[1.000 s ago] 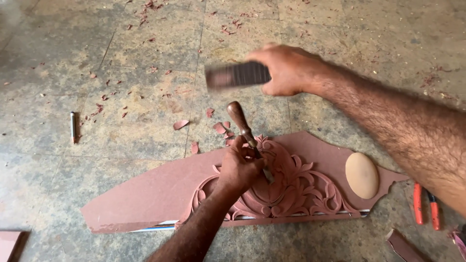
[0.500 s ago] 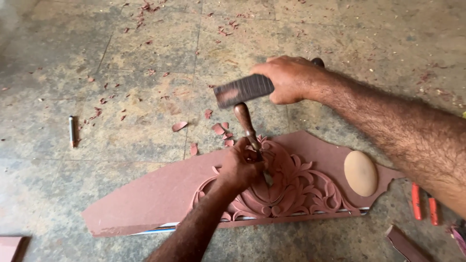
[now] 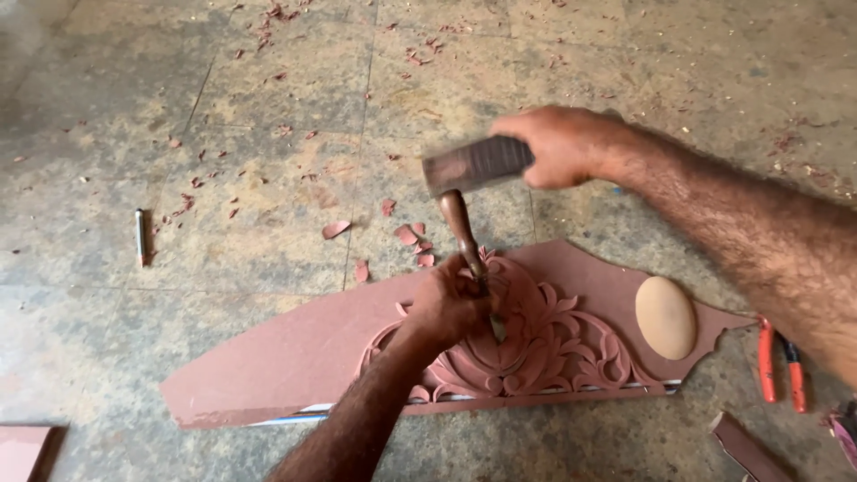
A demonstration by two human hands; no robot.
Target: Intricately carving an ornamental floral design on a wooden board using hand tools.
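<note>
My left hand (image 3: pixel 451 308) is closed around the shaft of a wooden-handled chisel (image 3: pixel 466 239), gripping it low, with the handle rising up and away from my knuckles at a slight tilt and the metal tip showing just below my fingers. The tip rests in the scrollwork of a reddish carved wooden panel (image 3: pixel 295 357), which lies flat on the floor directly under my left hand and extends out to both sides of it. My right hand (image 3: pixel 562 147) is clenched on the handle of a mallet (image 3: pixel 473 165), held above and beyond my left hand; the mallet's blurred, dark block head sits right at the top end of the chisel handle, and I cannot tell whether the two are touching. My hands are apart, the right one higher and further out than the left. An oval beige stone (image 3: pixel 665 317) lies on the panel to the right of my left hand, below my right forearm. Red-handled pliers (image 3: pixel 779 361) lie on the floor just past the panel's right end, close to my right forearm. Reddish wood chips (image 3: pixel 411 236) are scattered on the stone floor (image 3: pixel 223 134) just beyond my left hand. A small metal rod (image 3: pixel 140 236) lies on the floor well to the left of both hands.
</note>
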